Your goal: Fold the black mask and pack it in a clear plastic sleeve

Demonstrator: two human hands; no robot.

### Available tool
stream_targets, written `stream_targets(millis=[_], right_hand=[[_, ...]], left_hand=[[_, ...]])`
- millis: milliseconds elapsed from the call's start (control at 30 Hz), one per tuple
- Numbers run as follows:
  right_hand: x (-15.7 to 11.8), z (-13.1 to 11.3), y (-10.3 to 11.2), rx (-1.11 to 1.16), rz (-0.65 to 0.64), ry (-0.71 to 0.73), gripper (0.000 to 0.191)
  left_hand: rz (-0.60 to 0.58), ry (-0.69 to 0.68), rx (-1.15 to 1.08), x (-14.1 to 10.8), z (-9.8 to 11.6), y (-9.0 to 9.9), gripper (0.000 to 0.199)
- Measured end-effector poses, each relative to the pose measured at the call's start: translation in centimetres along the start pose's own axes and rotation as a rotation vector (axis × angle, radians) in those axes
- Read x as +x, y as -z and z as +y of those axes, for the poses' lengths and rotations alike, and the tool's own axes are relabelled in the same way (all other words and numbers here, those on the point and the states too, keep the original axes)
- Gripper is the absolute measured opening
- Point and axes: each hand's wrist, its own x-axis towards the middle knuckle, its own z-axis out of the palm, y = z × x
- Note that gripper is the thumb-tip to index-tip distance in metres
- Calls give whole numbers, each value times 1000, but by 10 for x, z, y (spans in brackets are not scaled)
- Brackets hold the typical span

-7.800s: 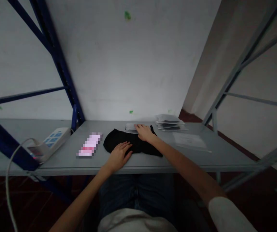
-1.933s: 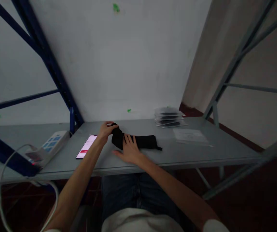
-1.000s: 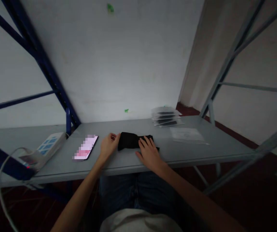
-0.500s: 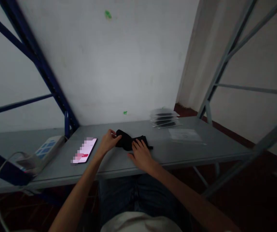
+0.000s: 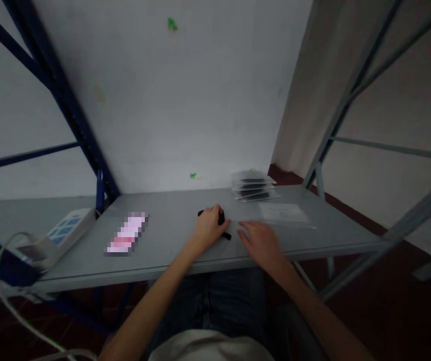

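Observation:
My left hand (image 5: 208,226) is closed over a small folded black fabric item (image 5: 221,217) on the table and covers most of it. A dark narrow end sticks out below my thumb, toward the table's front edge. To the right, apart from the fabric, my right hand (image 5: 262,243) is low over the tabletop with fingers stretched out and nothing in it. Just beyond that hand lies a clear flat plastic bag (image 5: 285,214).
Several clear packets with dark contents (image 5: 253,186) are stacked by the wall. On the left are a phone with a lit screen (image 5: 127,234) and a white power strip (image 5: 70,230) with a cable. Metal frames flank the grey table (image 5: 170,250).
The black fabric is now folded smaller and mostly under my left hand, which has moved right. My right hand has left the fabric and shifted right, toward the plastic bag.

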Motion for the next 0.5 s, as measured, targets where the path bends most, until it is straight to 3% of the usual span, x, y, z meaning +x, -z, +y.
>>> stream_targets(millis=[100,167,233,333,500], right_hand=[[7,60,-5,-88,67,-146,39],[9,93,-12,-141,53,-164,41],[9,113,-20,-147,0,-156,38],[9,116,-31,-129,-45,-112,33],[13,79,-37,-107,-31,-7,34]], left_hand=[[145,-44,-60,-14,-27,5,35],[95,-99,-89,-24,-51,15,47],[-36,-170,-138,-33,-72,23,54],[-69,-195,-134,-42,-91,23,44],[-28,-187,-120,-46,-94,7,31]])
